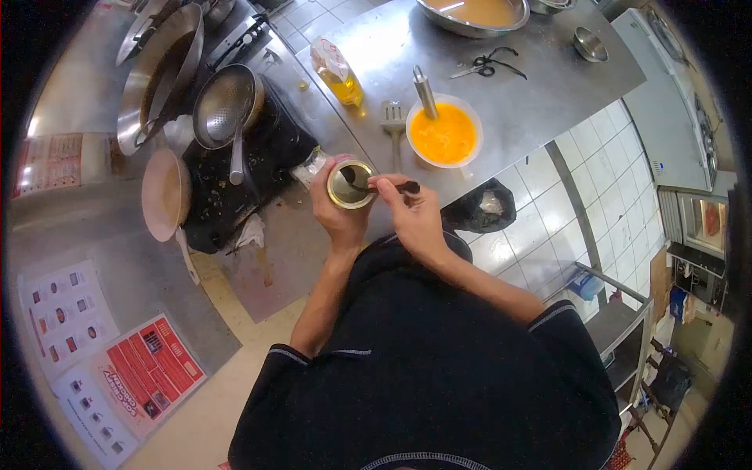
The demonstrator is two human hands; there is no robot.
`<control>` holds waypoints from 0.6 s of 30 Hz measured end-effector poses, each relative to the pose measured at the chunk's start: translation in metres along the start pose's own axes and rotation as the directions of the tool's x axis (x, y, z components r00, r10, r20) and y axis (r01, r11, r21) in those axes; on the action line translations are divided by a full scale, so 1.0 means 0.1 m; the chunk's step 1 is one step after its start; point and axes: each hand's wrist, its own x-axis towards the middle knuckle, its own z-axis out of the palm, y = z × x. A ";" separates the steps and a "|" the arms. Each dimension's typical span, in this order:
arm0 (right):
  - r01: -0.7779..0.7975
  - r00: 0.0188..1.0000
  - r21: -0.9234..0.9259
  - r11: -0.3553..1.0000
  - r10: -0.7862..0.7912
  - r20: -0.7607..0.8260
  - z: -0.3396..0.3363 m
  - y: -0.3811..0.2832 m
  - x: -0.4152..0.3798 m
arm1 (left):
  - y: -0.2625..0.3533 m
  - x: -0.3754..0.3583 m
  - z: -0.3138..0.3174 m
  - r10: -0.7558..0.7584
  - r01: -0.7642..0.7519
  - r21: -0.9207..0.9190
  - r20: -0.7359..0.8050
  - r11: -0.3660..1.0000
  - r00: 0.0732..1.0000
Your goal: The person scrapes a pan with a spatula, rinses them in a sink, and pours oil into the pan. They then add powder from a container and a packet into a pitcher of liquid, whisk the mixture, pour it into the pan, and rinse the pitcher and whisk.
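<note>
My left hand (341, 222) is wrapped round an open jar (341, 193) with a gold-coloured rim, its mouth facing me. A dark spoon (409, 187) is pinched in my right hand (417, 218), and its far end dips into the jar's mouth. Just beyond, a white bowl (468, 159) holds orange-yellow liquid that looks like beaten egg. A metal-handled utensil (425, 92) stands in that liquid. Beside the bowl lies a slotted spatula (393, 125) on the steel counter (392, 55).
A yellow oil bottle (343, 82) stands left of the spatula. Scissors (487, 64) and a small metal bowl (590, 45) lie farther back, near a large basin (470, 30). On the left are a perforated ladle (227, 106), a pink pan (163, 196) and a wok (174, 70).
</note>
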 end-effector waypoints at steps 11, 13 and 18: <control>-0.127 0.992 0.164 0.978 0.124 0.030 -0.09 -0.09 -0.10 | 0.00 -0.11 0.01 -0.023 0.023 -0.005 0.056 1.000 0.998; -0.145 0.989 0.243 0.959 0.146 0.013 -0.13 -0.11 -0.09 | 0.01 -0.12 0.01 -0.018 0.017 0.014 0.058 1.000 0.998; -0.226 0.961 0.316 0.922 0.263 -0.081 -0.37 -0.11 -0.03 | 0.00 -0.11 -0.01 -0.069 0.063 0.066 0.085 0.996 0.994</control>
